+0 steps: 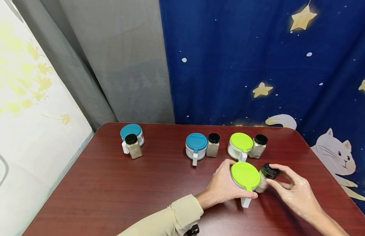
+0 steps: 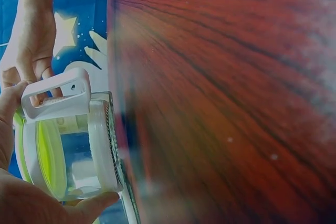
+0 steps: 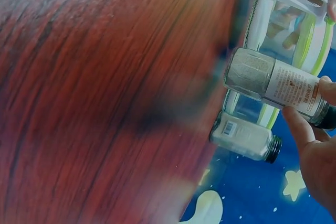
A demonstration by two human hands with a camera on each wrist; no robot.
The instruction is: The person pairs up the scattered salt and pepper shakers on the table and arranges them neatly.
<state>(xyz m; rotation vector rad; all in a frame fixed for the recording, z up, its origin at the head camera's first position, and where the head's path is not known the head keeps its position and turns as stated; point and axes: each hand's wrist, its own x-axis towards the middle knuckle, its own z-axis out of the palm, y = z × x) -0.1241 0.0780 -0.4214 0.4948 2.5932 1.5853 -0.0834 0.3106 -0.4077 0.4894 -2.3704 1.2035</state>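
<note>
My left hand (image 1: 225, 185) grips a clear glass seasoning jar (image 2: 79, 150) with a lime-green lid and white handle, thumb across the near side. Just right of it, my right hand (image 1: 297, 193) pinches a small spice bottle (image 3: 278, 82) near its black cap. Pale powder and a printed label show on this bottle in the right wrist view. The bottle stands close beside the jar; whether they touch I cannot tell. Behind them are another green-lidded jar (image 1: 241, 142) and a second black-capped spice bottle (image 1: 258, 146), side by side.
Further left on the brown table (image 1: 111, 193) stand a blue-lidded jar (image 1: 196, 144) with a spice bottle (image 1: 213, 146) on its right. At the far left, a spice bottle (image 1: 133, 147) stands in front of another blue-lidded jar (image 1: 131, 131). A blue curtain (image 1: 229, 59) hangs behind the table.
</note>
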